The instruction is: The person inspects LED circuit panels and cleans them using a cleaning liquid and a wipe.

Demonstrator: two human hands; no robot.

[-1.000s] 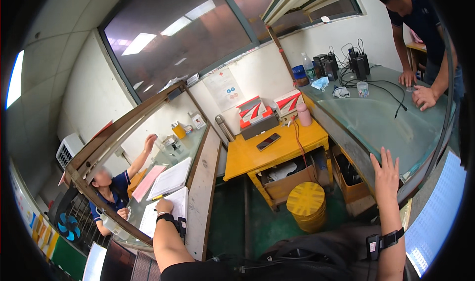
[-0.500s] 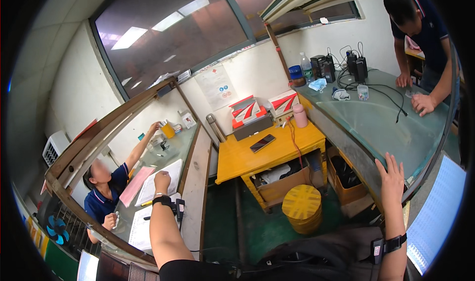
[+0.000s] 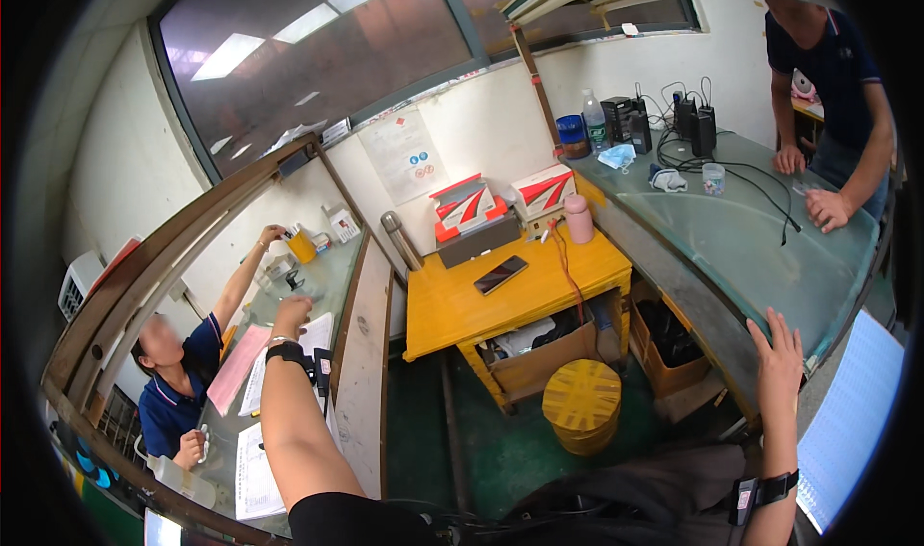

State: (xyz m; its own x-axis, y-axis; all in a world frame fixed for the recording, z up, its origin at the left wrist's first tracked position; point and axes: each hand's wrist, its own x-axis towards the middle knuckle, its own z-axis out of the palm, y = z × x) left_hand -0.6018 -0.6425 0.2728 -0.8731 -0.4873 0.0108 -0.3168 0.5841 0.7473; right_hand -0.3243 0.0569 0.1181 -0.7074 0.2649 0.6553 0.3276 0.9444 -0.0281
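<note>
Papers (image 3: 319, 333) close by the curled left hand (image 3: 294, 309), its grip unclear, right hand (image 3: 778, 349) splayed, released, beside glass tabletop (image 3: 808, 281)

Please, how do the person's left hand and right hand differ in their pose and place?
The left hand has its fingers curled in, while the right hand has its fingers spread. The left hand is over the left desk, near the papers; the right hand is at the edge of the right desk. Both wrists wear dark straps.
</note>
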